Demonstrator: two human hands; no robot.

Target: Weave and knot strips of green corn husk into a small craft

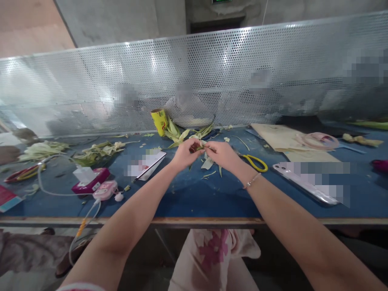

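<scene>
Messily, scraps (207, 162) litter tabletop (209, 204) before perforated panel (200, 60)

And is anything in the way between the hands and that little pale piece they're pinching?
Nothing visible is. The left hand and right hand pinch the little pale piece directly, though fingertips hide part of it. The yellow handle lies off to the right, not between.
</scene>
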